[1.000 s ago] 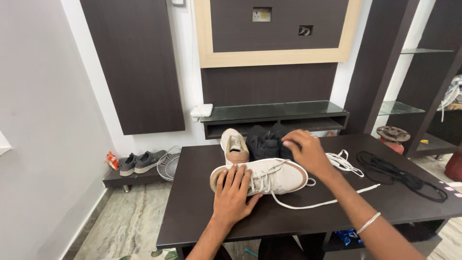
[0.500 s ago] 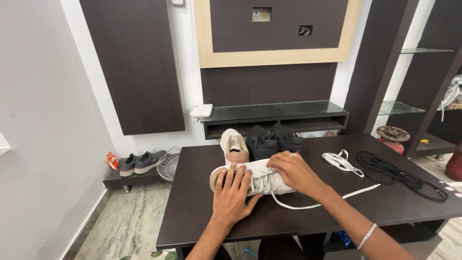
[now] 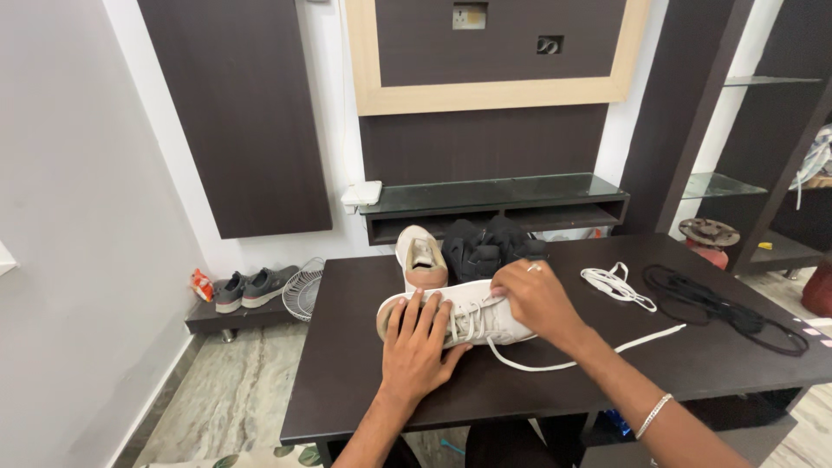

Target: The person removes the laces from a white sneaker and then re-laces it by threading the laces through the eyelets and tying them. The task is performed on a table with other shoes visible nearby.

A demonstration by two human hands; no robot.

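Note:
A white sneaker (image 3: 485, 316) lies on its side on the dark table (image 3: 347, 381). My left hand (image 3: 420, 342) presses flat on its heel end, fingers spread. My right hand (image 3: 537, 299) rests on the toe end and pinches the white lace (image 3: 598, 355) by the eyelets; the lace trails right across the table. A second white sneaker (image 3: 420, 256) stands just behind, opening toward me. A pair of black shoes (image 3: 485, 247) sits behind my right hand.
A loose white lace (image 3: 617, 286) and a pile of black laces (image 3: 719, 303) lie to the right on the table. A low shelf on the left holds grey shoes (image 3: 256, 288) and a wire basket (image 3: 305, 290). A glass-topped wall shelf (image 3: 494, 198) is behind.
My right hand has drawn back left from the laces on the table onto the toe of the sneaker. The left hand has stayed on the heel.

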